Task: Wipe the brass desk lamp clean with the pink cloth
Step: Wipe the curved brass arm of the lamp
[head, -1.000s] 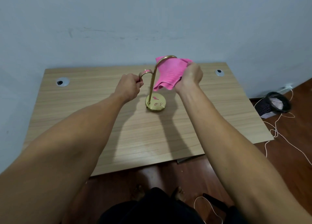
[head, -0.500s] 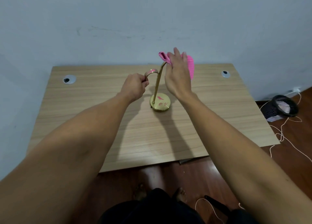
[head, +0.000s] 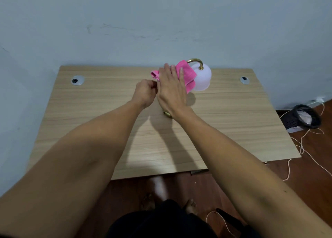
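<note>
The brass desk lamp (head: pixel 195 60) stands mid-desk near the far edge. Its curved brass arm arches over a white dome shade (head: pixel 202 79) on the right, and a sliver of its round base (head: pixel 167 113) shows under my right wrist. The stem is hidden behind my hands. My right hand (head: pixel 171 88) lies flat, fingers stretched, pressing the pink cloth (head: pixel 187 74) against the lamp's upper part. The cloth bunches out past my fingertips to the left and hangs beside the shade. My left hand (head: pixel 144 92) is closed in a fist just left of it, at the hidden stem.
The wooden desk (head: pixel 89 130) stands against a pale wall, with cable grommets at far left (head: pixel 77 80) and far right (head: pixel 244 80). On the floor to the right are a black basket (head: pixel 305 116) and a loose white cord (head: pixel 303 148). My bare feet are below the near edge.
The lamp has turned, so its white shade now shows on the right. My left hand has shifted in against my right, which has spread flatter over the cloth.
</note>
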